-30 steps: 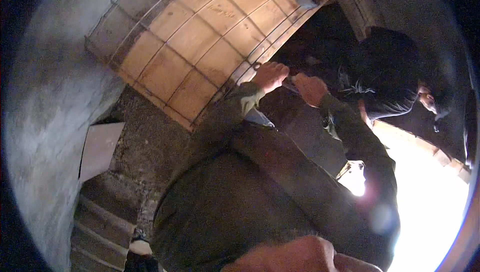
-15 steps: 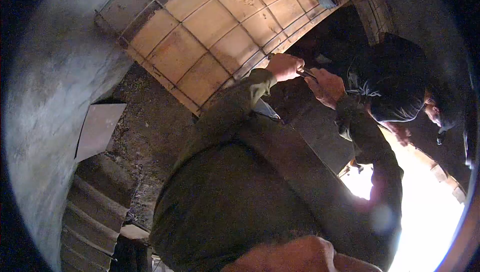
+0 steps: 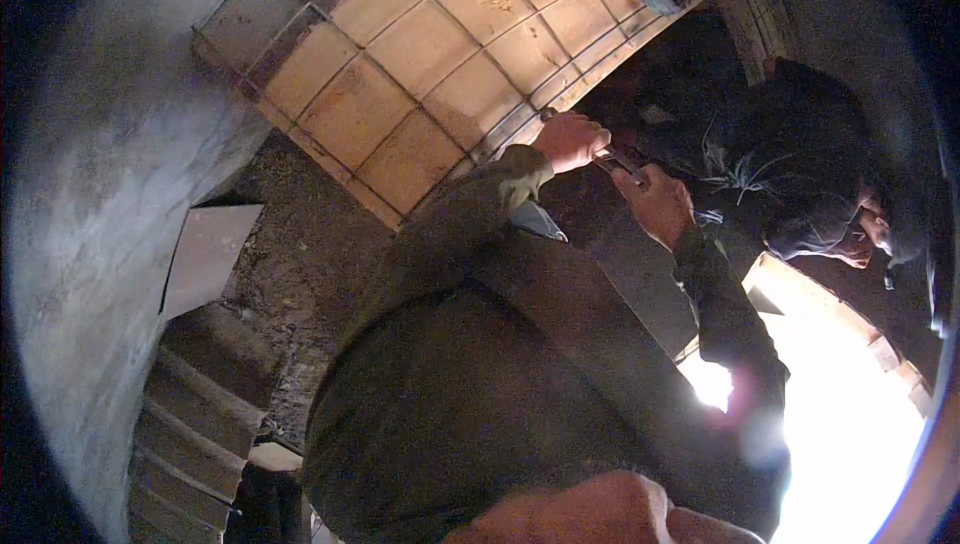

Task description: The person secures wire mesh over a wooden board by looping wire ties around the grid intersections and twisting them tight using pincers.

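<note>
Tool looks stiff, metallic, fairly light; I'd hold it where left hand and right hand clasp it.

Building site, interior. Steel mesh over tan boards, a rough grey wall and bare steps indicate construction.

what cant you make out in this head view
Head view: parts of the tool, covered by the left hand and right hand; type unclear.
Head view: upper end of the wire mesh, cut off by the top edge.
Head view: detail in the bright area, lost to glare.
</note>
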The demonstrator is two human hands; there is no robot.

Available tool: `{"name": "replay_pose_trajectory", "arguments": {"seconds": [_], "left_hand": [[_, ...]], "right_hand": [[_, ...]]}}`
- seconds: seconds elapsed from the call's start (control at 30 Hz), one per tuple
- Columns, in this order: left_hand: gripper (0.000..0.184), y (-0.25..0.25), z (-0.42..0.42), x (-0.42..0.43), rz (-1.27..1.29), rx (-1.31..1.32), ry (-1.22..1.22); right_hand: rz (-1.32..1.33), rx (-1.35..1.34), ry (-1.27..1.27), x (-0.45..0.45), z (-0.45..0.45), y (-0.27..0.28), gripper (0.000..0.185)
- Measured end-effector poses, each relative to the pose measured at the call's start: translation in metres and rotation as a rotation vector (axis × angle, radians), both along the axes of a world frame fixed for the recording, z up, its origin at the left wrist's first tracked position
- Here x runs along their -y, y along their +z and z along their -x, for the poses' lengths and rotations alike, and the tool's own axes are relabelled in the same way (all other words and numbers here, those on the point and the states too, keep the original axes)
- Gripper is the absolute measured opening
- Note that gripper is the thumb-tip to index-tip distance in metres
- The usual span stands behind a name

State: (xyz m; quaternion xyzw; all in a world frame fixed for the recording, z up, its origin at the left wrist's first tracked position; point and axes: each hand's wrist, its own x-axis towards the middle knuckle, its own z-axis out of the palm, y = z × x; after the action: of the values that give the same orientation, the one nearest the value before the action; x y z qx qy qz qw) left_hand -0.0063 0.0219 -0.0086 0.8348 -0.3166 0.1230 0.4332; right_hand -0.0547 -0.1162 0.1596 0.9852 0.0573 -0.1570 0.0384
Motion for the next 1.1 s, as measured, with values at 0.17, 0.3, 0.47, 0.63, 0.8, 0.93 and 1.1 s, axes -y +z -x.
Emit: {"name": "replay_pose_trajectory", "arguments": {"seconds": [0.17,0.3,0.47,0.63,0.8,0.93,1.1], "left_hand": [[0.030,0.020,-0.010,-0.012,-0.104,-0.262,-0.130],[0.027,0.020,0.008,-0.011,0.056,0.083,0.031],[0.027,-0.005,0.004,-0.001,-0.035,-0.019,-0.070],[0.025,0.010,-0.007,-0.004,-0.124,-0.179,-0.256],[0.026,0.016,0.008,0.015,-0.074,-0.025,-0.194],[0.029,0.033,0.022,0.016,-0.041,-0.030,-0.130],[0.035,0.056,0.033,-0.017,0.049,-0.105,-0.217]], "right_hand": [[-0.256,0.070,0.154,0.010,-0.009,0.008,0.039],[-0.591,-0.618,-0.351,0.017,-0.024,0.008,0.039],[-0.749,-0.802,-0.878,0.037,-0.014,-0.011,0.052],[-0.541,-0.623,-0.780,0.016,-0.010,0.015,0.064],[-0.761,-0.440,-0.694,0.040,0.012,0.013,0.063],[-0.770,-0.296,-0.625,0.050,0.022,0.011,0.061],[-1.287,-0.625,-0.780,0.079,0.020,-0.012,0.053]]}}
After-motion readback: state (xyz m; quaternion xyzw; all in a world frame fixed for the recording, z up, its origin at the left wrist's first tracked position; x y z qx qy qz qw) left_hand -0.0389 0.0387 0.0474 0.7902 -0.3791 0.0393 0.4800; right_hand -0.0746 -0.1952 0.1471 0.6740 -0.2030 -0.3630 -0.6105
